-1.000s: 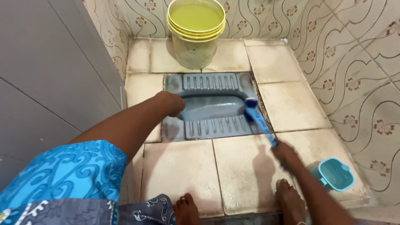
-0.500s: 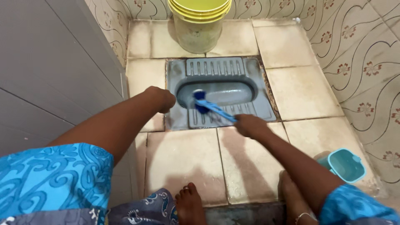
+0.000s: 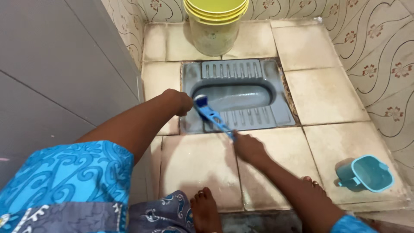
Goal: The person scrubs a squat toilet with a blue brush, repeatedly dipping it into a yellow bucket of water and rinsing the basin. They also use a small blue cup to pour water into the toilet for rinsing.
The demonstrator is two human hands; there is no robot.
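Blue toilet brush: head shifted left to the near-left rim of the grey squat toilet pan. Right hand: grip closed on handle. Left hand: fisted beside brush head, holding nothing visible. Teal mug: floor, right.

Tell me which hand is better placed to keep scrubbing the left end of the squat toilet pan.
Right. The right hand grips the blue brush, whose head sits on the left rim of the grey squat toilet pan. The left hand is closed at the pan's left edge, with no tool visible in it.
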